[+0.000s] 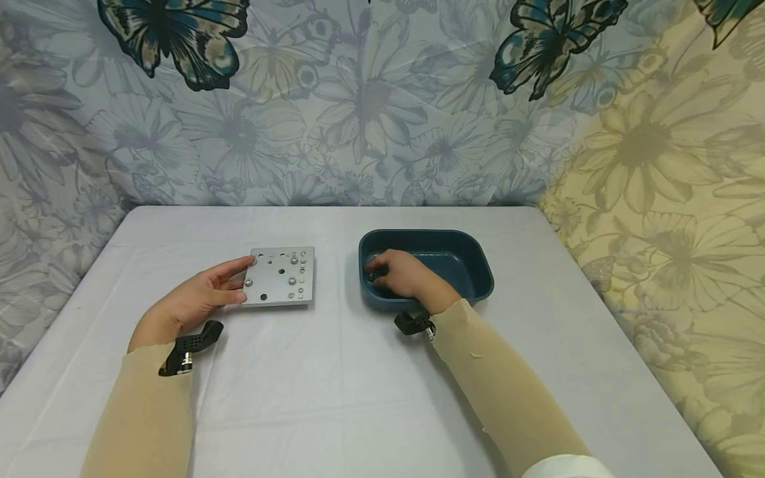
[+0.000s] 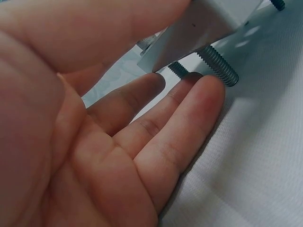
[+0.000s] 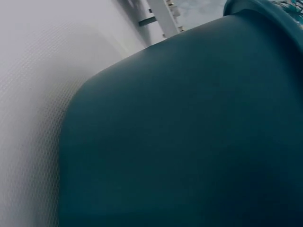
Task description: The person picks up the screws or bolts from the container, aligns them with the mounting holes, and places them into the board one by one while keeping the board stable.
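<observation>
My left hand (image 1: 200,297) holds the left edge of a silver metal plate (image 1: 273,273), its thumb at the near corner and the forefinger at the far one. Round holes, bolts and nuts dot the plate's top. Beneath it, a threaded bolt (image 2: 218,65) sticks down towards the cloth, close to my lower fingers (image 2: 189,118). Over on the right, my right hand (image 1: 409,275) reaches into the left end of a dark blue tray (image 1: 460,265) with bent fingers. Small dark parts (image 1: 371,275) show by those fingertips; whether they are pinched is hidden. In the right wrist view the tray's outer wall (image 3: 180,127) blocks the hand.
A white cloth (image 1: 335,398) covers the table, with a gap of cloth between plate and tray. Behind stands a flowered curtain (image 1: 370,119) with butterflies. Each wrist carries a black camera mount (image 1: 197,340); the right one hangs just in front of the tray.
</observation>
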Demonstrator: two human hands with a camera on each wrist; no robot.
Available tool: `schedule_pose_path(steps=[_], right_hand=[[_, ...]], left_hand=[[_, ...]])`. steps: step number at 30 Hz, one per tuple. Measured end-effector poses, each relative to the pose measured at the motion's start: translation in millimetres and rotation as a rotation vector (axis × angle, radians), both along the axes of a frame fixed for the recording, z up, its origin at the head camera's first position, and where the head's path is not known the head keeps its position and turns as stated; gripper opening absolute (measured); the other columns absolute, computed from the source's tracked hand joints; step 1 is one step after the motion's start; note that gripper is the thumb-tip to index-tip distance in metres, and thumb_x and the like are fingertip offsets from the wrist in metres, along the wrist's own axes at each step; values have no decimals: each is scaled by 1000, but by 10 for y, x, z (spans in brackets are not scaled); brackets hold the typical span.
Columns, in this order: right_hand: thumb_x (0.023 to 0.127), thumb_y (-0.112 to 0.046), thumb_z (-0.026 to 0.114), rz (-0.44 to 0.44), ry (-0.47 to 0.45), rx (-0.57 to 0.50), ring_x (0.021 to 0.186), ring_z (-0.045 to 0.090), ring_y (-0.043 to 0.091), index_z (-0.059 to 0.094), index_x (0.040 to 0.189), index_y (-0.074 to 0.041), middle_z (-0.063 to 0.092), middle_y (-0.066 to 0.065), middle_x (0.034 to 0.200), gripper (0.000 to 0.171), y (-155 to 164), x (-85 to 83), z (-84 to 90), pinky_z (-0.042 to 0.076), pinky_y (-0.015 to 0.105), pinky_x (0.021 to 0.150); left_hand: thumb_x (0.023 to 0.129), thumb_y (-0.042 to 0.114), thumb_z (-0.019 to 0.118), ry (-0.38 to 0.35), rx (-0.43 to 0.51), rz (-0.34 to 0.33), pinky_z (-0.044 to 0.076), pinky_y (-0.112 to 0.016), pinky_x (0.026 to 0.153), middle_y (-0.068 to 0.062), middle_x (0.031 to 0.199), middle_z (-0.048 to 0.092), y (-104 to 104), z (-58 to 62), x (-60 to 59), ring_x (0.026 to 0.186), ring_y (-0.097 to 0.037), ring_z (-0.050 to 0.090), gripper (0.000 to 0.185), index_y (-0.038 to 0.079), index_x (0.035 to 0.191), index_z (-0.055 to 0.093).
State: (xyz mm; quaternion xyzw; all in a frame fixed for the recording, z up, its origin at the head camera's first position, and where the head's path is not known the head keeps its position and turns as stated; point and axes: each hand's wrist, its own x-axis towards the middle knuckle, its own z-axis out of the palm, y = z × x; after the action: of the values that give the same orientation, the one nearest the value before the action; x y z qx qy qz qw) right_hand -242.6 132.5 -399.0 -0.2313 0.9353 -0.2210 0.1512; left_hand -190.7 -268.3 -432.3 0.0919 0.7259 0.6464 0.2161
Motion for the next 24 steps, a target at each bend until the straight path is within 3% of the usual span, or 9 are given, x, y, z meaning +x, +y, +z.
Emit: schedule_pose_path(steps=[9,17,24], right_hand=[[93,-14,72,35,91,73,121,56,25,72,123,-11,65,6,125,30,-25,2,-20,42,39,102],[94,-16,71,-7,100,107,120,56,27,75,117,-13,66,6,124,24,-37,18,3,43,41,100],[94,-16,69,16,115,122,116,59,25,75,114,-13,68,5,119,21,-52,21,1,45,41,98]], left_hand=[[90,8,74,3,-17,4,46,-21,92,-12,164,16,5,16,2,143,-37,25,86,11,160,23],[90,9,75,2,-21,10,47,-21,92,-12,163,17,16,35,10,143,-37,26,87,11,160,24],[90,8,74,3,-17,11,47,-22,93,-12,164,15,14,21,7,142,-35,27,86,10,160,23]])
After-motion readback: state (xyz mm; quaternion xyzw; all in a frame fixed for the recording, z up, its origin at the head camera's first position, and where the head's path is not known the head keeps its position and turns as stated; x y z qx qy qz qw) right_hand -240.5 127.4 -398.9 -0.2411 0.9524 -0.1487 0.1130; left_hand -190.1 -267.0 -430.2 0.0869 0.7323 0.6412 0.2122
